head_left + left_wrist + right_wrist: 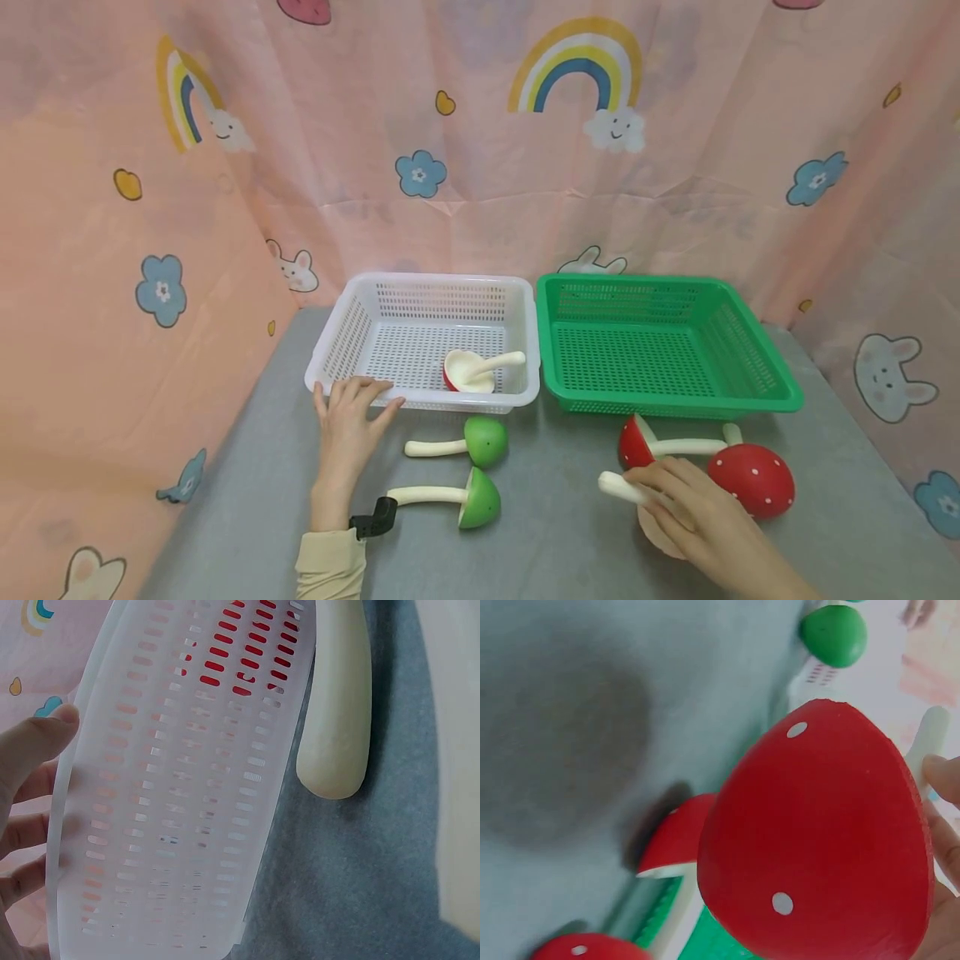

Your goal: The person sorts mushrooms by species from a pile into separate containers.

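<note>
My left hand [348,433] grips the front rim of the white basket [420,397] near its left corner; the left wrist view shows the thumb outside and the fingers behind the rim. Inside lies a toy mushroom [468,371] with a red cap. My right hand [701,521] holds another toy mushroom [817,840] by its pale stem, its white-spotted red cap facing the wrist camera. Just beyond that hand lie two more red mushrooms, one with its cap [636,443] tipped sideways, the other cap [752,481] dome up.
A green basket [675,403] stands right beside the white one. Two green-capped mushrooms [486,442] lie in front of the white basket, stems pointing left. Behind the grey table [547,533] hangs a pink patterned curtain [480,183].
</note>
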### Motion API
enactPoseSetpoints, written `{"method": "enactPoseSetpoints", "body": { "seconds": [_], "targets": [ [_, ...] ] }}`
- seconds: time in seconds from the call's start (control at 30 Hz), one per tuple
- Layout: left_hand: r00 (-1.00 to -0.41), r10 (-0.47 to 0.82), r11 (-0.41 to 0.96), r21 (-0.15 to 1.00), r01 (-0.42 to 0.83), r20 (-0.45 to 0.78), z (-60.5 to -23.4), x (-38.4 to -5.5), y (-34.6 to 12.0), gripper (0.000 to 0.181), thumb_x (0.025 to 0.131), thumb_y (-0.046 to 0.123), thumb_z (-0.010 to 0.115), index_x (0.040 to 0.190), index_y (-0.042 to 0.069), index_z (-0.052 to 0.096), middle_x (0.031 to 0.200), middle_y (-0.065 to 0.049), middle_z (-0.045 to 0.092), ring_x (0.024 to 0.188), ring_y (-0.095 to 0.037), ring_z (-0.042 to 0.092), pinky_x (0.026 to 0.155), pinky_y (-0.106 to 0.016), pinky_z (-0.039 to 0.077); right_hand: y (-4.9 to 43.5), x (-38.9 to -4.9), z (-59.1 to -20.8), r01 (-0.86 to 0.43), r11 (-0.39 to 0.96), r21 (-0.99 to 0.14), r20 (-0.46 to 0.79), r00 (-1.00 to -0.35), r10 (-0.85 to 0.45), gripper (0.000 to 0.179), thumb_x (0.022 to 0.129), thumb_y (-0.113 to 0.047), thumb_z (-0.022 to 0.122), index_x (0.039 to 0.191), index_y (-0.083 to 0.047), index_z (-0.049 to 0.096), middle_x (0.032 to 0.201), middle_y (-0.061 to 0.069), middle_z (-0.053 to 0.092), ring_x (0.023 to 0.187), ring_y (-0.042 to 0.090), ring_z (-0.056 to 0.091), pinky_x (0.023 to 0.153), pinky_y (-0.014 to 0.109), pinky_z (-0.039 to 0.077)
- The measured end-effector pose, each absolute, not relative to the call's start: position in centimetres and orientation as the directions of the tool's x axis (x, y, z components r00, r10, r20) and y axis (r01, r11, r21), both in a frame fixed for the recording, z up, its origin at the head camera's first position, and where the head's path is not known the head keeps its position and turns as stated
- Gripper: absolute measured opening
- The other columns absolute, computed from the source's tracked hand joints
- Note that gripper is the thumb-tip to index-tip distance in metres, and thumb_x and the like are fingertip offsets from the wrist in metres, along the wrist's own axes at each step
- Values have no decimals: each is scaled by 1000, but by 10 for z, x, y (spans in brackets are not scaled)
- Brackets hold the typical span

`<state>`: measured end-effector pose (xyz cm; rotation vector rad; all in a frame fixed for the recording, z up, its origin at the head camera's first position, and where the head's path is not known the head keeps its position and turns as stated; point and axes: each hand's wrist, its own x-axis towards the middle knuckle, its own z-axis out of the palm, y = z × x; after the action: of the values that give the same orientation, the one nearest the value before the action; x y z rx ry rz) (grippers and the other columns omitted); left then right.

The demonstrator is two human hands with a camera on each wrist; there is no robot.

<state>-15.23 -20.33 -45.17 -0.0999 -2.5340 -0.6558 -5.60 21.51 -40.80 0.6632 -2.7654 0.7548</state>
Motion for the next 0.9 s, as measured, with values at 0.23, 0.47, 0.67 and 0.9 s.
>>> {"method": "enactPoseSetpoints", "body": {
  "seconds": [0.23, 0.47, 0.67, 0.9],
  "targets": [
    [-860, -56, 883, 426, 194, 507, -450, -152, -204, 30, 80, 32, 77, 104, 15, 73, 107, -8, 66, 111, -30, 51, 113, -68, 8, 201, -69, -396, -576, 704, -416, 416, -809, -416, 49, 75, -8, 80, 113, -32, 61, 105, -21, 56, 91, -6, 49, 75, 7, 46],
    [-869, -57, 885, 428, 184, 492, -450, -152, -203, 30, 80, 33, 77, 104, 15, 72, 108, -8, 66, 112, -30, 51, 113, -68, 7, 185, -87, -387, -565, 678, -470, 422, -819, -390, 43, 81, -6, 75, 112, -33, 61, 100, -21, 57, 92, -3, 50, 74, 17, 48],
    [-868, -59, 886, 427, 183, 493, -450, -151, -202, 29, 81, 33, 76, 104, 16, 72, 108, -8, 66, 112, -30, 51, 114, -67, 7, 172, -101, -379, -519, 662, -540, 383, -852, -356, 38, 86, -10, 70, 114, -34, 59, 98, -21, 56, 89, -4, 52, 75, 21, 49],
    [-866, -60, 884, 429, 185, 496, -450, -151, -202, 30, 80, 33, 77, 104, 15, 73, 107, -8, 66, 112, -30, 51, 114, -67, 7, 156, -120, -368, -551, 617, -562, 382, -834, -398, 35, 88, -8, 68, 114, -30, 59, 100, -19, 58, 91, -2, 55, 80, 29, 55]
  ]
}}
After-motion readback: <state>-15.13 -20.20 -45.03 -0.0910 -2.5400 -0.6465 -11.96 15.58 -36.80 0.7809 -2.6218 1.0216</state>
